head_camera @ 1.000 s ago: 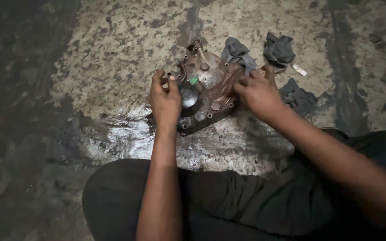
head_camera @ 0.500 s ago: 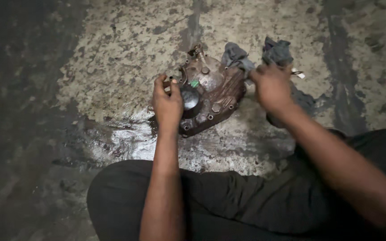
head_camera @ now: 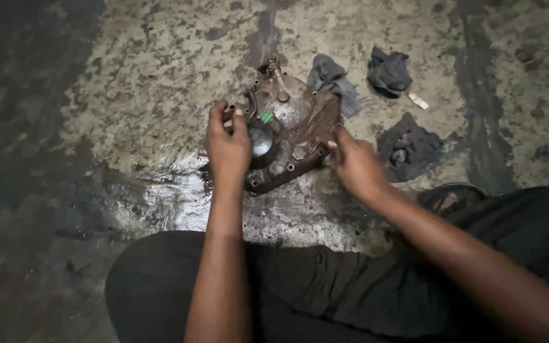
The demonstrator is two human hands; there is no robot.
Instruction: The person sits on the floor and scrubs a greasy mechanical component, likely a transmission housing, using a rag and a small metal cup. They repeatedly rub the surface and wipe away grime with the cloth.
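A rusty brown metal engine cover (head_camera: 297,130) with bolt holes and a round opening lies on the stained concrete floor. My left hand (head_camera: 229,147) grips its left edge, fingers curled over the rim. My right hand (head_camera: 354,166) rests at the cover's lower right edge, fingers touching the metal. A small green piece (head_camera: 267,117) sits on the cover near its middle.
Three dark grey rags lie close by: one (head_camera: 333,79) behind the cover, one (head_camera: 389,71) farther right, one (head_camera: 409,146) beside my right hand. A small white scrap (head_camera: 418,101) lies between them. Wet oily floor (head_camera: 160,197) spreads left of my crossed legs in dark trousers (head_camera: 325,292).
My right hand came down from the far right rim of the cover to its lower right edge. My left hand has kept its hold on the left edge.
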